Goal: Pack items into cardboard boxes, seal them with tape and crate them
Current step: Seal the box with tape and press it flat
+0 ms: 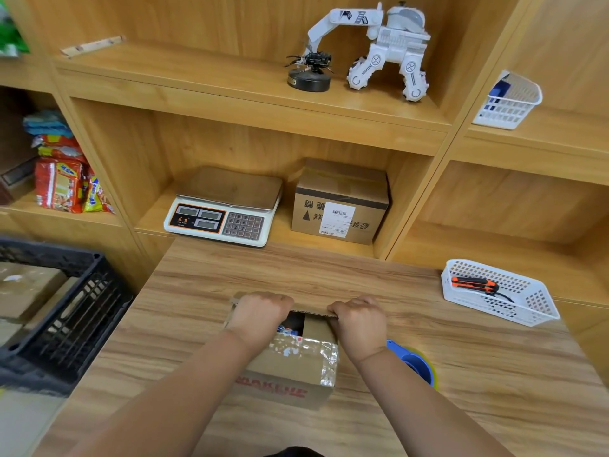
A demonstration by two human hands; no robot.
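Cardboard box [290, 367], red "MAK…" print; left hand [260, 313] and right hand [361, 319] fingers grip flap [311, 309].

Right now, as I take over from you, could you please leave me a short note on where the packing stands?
Left hand and right hand both grip the far flap of the cardboard box on the table, fingers curled over its edge.
The box is open at the top, with items inside.
The blue tape dispenser lies on the table right of the box; the black crate stands to the left, with boxes already in it.
Left: fold the flaps shut, tape, crate.
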